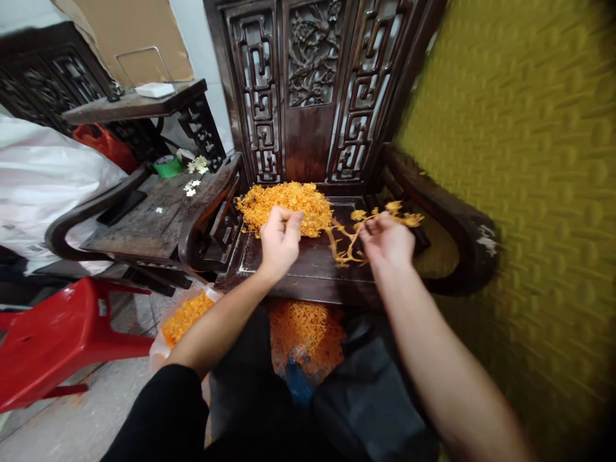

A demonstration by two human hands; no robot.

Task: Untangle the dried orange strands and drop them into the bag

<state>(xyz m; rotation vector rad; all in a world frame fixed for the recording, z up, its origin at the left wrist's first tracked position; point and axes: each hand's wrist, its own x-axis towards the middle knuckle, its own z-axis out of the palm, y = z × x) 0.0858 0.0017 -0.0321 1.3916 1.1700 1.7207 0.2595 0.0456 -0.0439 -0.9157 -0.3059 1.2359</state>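
A heap of thin orange strands (283, 204) lies at the back left of a dark carved wooden chair's seat (315, 256). My left hand (280, 242) hovers at the heap's front edge, fingers pinched on a few strands. My right hand (387, 240) is over the seat's right side, closed on a small bunch of orange strands (359, 234) that fans out to its left and above it. Both forearms reach in from below.
Below the seat's front edge sit a bag of orange strands (303, 337) and another open bag of them (185, 317) at left. A red plastic stool (58, 333) stands at lower left. A second dark chair (144, 218) holds small white bits and a green roll. A yellow textured wall (529, 160) is at right.
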